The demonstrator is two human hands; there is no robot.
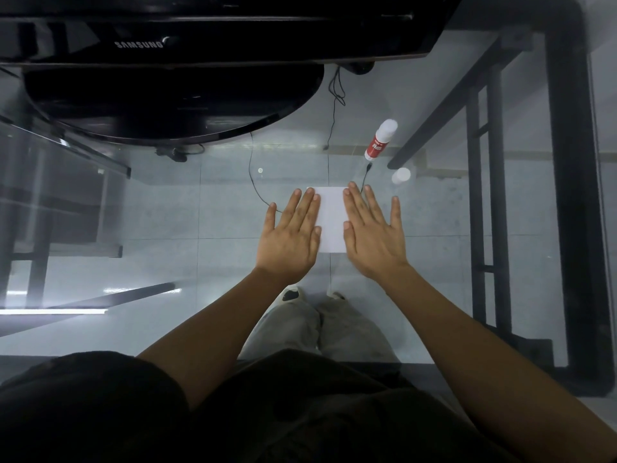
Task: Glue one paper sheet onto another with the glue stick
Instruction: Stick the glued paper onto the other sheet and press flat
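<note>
The big glass table [417, 212] held the white paper [332, 222]. The left hand [290, 238] and right hand [374, 235] lay flat and open on its sides. The glue stick [380, 140] stood apart behind it, its cap [400, 176] off. Pressing unevenly might slide the sheets crooked.

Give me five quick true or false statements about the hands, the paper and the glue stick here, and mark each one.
1. Both hands lie flat, the left hand and right hand on opposite sides of the paper. True.
2. The right hand holds the glue stick. False: it stands on the glass table, beyond the paper.
3. A white cap lies apart from the stick. True.
4. The paper is crumpled. False: it lies flat.
5. The monitor reads Samsung. True.
</note>
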